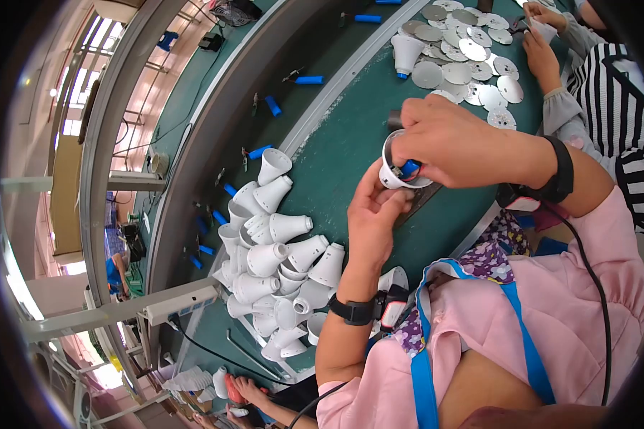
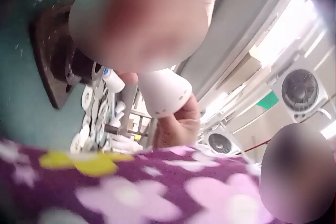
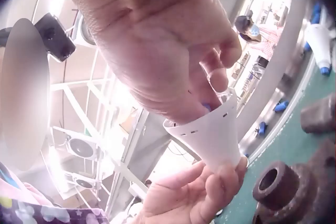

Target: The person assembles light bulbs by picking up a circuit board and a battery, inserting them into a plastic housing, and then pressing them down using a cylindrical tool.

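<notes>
My left hand (image 1: 372, 222) holds a white cone-shaped bulb housing (image 3: 210, 140) from below, fingers and thumb round its narrow part. The wide mouth faces up, with small slots near the rim. My right hand (image 1: 454, 139) reaches over that mouth, its thumb and fingers bent into it at a blue cylindrical battery (image 1: 410, 169) with a red wire. The battery's lower part is hidden inside the housing. In the left wrist view the housing (image 2: 163, 95) shows from the side, with a blurred patch above it.
Many white housings (image 1: 268, 261) are heaped on the green bench, left of my hands. Flat metal discs (image 1: 472, 50) lie scattered at the far right near another person's hands (image 1: 544, 57). Blue batteries (image 1: 309, 80) sit along the belt. A dark metal fixture (image 3: 278, 182) stands beside the held housing.
</notes>
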Demonstrator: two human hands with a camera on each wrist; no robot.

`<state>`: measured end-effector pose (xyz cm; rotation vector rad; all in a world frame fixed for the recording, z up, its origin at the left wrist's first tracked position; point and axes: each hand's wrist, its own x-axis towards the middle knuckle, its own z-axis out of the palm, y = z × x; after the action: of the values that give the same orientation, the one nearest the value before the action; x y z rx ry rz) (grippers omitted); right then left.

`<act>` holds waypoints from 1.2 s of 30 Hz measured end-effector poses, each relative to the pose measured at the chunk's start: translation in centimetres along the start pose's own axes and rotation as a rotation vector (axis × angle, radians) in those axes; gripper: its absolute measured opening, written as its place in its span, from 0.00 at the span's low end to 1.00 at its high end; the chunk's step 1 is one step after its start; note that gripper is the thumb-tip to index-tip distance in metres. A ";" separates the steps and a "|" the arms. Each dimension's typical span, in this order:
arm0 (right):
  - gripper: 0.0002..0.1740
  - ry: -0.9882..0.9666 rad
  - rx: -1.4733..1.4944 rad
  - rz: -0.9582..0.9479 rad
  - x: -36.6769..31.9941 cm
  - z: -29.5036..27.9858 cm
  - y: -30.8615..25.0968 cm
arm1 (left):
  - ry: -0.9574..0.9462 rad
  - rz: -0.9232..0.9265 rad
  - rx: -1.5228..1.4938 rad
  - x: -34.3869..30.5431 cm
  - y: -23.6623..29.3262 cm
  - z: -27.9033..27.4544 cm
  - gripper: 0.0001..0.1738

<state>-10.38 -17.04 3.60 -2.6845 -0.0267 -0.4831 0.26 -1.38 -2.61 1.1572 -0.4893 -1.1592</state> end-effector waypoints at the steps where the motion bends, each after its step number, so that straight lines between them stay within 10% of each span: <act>1: 0.09 -0.054 -0.053 -0.045 0.3 -0.1 0.0 | -0.005 -0.002 0.001 0.4 -0.3 -0.1 0.24; 10: 0.11 -0.202 -0.256 -0.118 1.1 1.6 -0.3 | 0.129 0.144 0.539 1.3 -2.5 -0.5 0.17; 36: 0.09 -0.298 -0.255 -0.230 2.5 1.5 -0.5 | 0.110 0.138 0.546 0.7 -4.1 -0.8 0.21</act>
<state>-7.62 -16.12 3.35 -2.9985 -0.3869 -0.1547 -0.68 -1.41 -6.77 1.6166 -0.8179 -0.8561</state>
